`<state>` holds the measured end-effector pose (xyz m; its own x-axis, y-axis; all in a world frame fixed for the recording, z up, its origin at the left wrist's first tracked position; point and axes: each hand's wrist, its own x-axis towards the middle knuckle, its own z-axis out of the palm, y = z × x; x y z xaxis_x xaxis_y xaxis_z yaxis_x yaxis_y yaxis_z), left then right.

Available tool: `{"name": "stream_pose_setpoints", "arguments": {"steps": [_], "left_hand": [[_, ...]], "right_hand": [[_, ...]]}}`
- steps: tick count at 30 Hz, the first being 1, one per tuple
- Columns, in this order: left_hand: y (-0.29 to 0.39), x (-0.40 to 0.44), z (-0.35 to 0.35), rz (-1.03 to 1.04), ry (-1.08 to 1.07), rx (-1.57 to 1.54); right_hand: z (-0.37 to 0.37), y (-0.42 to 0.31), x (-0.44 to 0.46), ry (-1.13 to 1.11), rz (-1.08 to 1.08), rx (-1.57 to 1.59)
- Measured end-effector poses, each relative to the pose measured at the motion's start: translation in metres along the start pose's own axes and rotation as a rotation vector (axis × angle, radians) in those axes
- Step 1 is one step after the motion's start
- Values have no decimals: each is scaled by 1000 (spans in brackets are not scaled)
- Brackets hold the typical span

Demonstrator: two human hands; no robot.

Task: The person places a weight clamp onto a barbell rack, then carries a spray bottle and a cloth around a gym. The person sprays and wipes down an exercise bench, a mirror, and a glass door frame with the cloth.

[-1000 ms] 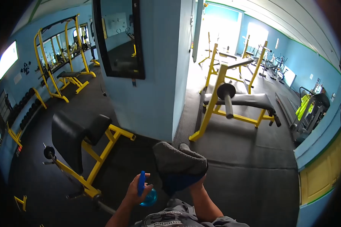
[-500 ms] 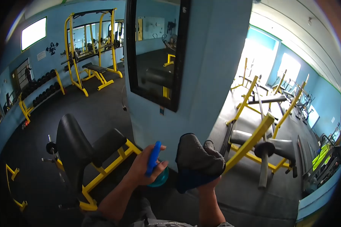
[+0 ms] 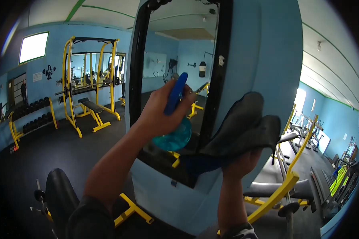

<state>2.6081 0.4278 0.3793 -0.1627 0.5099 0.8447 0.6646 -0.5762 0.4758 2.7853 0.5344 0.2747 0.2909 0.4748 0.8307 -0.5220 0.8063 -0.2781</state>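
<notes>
My left hand is wrapped round the neck of a spray bottle, raised in front of the mirror. The spray bottle has a blue spray head and a see-through teal body. A grey and dark blue cloth drapes over my right hand, which grips it from below, to the right of the mirror's frame. The cloth hides most of those fingers. The tall mirror, in a black frame, is fixed to a light blue pillar. Whether the bottle touches the glass I cannot tell.
A padded black bench with a yellow frame stands low at the left. Behind it are a yellow rack machine and a dumbbell rack. At the right, a yellow upright and a barbell stand near the pillar.
Both hands have risen, bringing the spray bottle up before the mirror and the cloth up beside it. My view has tilted up and come closer to the pillar.
</notes>
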Motion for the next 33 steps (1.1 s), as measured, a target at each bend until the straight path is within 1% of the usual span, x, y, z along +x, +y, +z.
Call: {"name": "stream_pose_setpoints", "arguments": {"steps": [1, 2, 3, 4, 5, 6, 8, 9, 10, 12, 13, 15, 16, 17, 18, 19, 20, 21, 22, 23, 25, 27, 28, 29, 33], "left_hand": [[-5, 15, -5, -15, -6, 68], [-9, 26, -8, -36, -8, 133], [-14, 34, -8, -36, 8, 133], [-18, 40, -7, -79, 17, 135], [-21, 45, -7, -120, 22, 141], [-28, 48, -5, -119, 30, 150], [-41, 48, -3, 61, 85, 179], [-44, 49, -5, 22, 26, 162], [-43, 48, -3, 30, 41, 164], [-41, 47, 0, 58, 88, 149], [-44, 49, 3, 52, 117, 80], [-45, 53, 1, 95, 140, 139], [-45, 54, 0, 128, 145, 196], [-45, 55, -2, 132, 156, 207], [-45, 56, -3, 126, 156, 189], [-47, 57, -5, 120, 151, 169], [-52, 61, -6, 120, 149, 175], [-61, 66, -6, 97, 210, 107], [-66, 70, -8, 79, 274, 37], [-69, 69, -11, 83, 270, 38], [-71, 59, -14, -33, 282, 89], [-71, 43, -13, -43, 270, 91], [-73, 36, -12, -54, 266, 96], [-85, 34, -14, -95, 215, 53], [-105, 18, -14, -140, 145, -32]], "right_hand": [[17, 0, 19, -12, -10, 11], [32, -1, 37, 9, -62, 128], [44, 2, 51, 33, -107, 242], [52, 7, 62, 21, -105, 249], [58, 14, 74, 2, -189, 144], [64, 20, 85, -11, -274, 40], [76, 31, 99, -41, -301, 57], [83, 36, 107, -72, -334, 61], [90, 39, 116, -82, -343, 71], [106, 41, 133, -143, -535, -102], [114, 39, 143, -151, -545, -90], [128, 36, 165, -144, -709, -418], [136, 39, 175, -150, -716, -402], [144, 43, 185, -163, -809, -446], [151, 46, 194, -174, -897, -492], [159, 48, 201, -169, -895, -483], [166, 49, 207, -148, -964, -528], [169, 50, 212, -128, -1031, -578], [174, 50, 217, -125, -1034, -578], [175, 49, 222, -137, -1058, -607], [179, 49, 230, -138, -1079, -644], [183, 47, 235, -109, -1168, -645], [184, 47, 235, -114, -1169, -654], [184, 48, 234, -142, -1158, -682], [189, 56, 229, -191, -1173, -776]]}}
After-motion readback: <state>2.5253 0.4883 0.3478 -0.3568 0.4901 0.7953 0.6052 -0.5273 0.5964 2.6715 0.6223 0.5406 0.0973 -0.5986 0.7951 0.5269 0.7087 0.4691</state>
